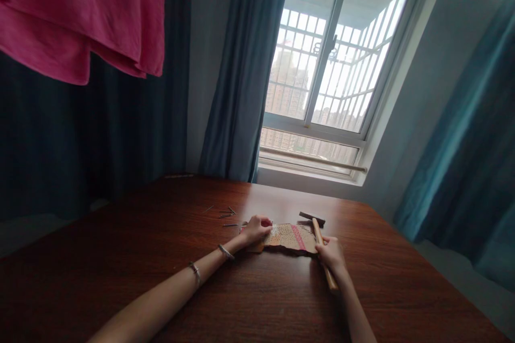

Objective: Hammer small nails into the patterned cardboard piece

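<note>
My right hand (330, 253) is wrapped round the wooden handle of a hammer (319, 233), whose dark metal head points away from me, just past the right end of a patterned piece of board (286, 236). That board lies flat, tan with dots and a pink stripe, its near edge wavy. Over its left end, my left hand (257, 229) is closed in a pinch on what looks like a nail (272, 222), mostly covered by the fingers. Several loose nails (228, 213) lie on the table left of this hand.
The brown wooden table (249, 300) spreads under everything. Beyond its far edge are a window (322, 64) with bars outside and blue curtains (237, 75). A pink cloth (100, 16) hangs at upper left.
</note>
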`<control>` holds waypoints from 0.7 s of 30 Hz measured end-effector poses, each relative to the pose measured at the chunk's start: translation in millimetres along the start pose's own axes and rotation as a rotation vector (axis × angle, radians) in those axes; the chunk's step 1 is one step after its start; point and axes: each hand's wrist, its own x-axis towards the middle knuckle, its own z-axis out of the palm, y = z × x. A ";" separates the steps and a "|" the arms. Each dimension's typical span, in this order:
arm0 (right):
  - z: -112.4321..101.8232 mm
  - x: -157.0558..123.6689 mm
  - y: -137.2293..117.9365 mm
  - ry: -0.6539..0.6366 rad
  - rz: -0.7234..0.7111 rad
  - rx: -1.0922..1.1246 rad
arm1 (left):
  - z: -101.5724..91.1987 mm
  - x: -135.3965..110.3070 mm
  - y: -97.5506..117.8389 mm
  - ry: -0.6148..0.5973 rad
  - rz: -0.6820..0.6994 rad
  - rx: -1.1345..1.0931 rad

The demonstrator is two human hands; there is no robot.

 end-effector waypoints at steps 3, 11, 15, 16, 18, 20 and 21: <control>2.9 0.3 2.0 0.001 -0.011 -0.039 | 0.6 0.2 -0.1 0.005 0.012 -0.002; -1.7 -11.1 -8.9 0.046 -0.067 -0.303 | -0.9 0.0 0.2 0.010 0.048 0.042; -1.0 -16.0 -9.8 0.065 -0.083 -0.386 | -1.7 0.1 0.0 0.001 0.042 0.055; -0.1 -15.9 -8.9 0.068 -0.086 -0.392 | -2.0 0.1 0.1 -0.005 0.047 0.052; 2.1 -14.4 -6.6 0.068 -0.079 -0.393 | -2.8 0.0 0.6 -0.015 0.061 0.046; 3.9 -12.3 -4.8 0.064 -0.061 -0.392 | -3.5 -0.2 1.3 -0.018 0.071 0.047; 4.6 -11.4 -4.2 0.061 -0.055 -0.389 | -3.7 -0.3 1.4 -0.018 0.073 0.050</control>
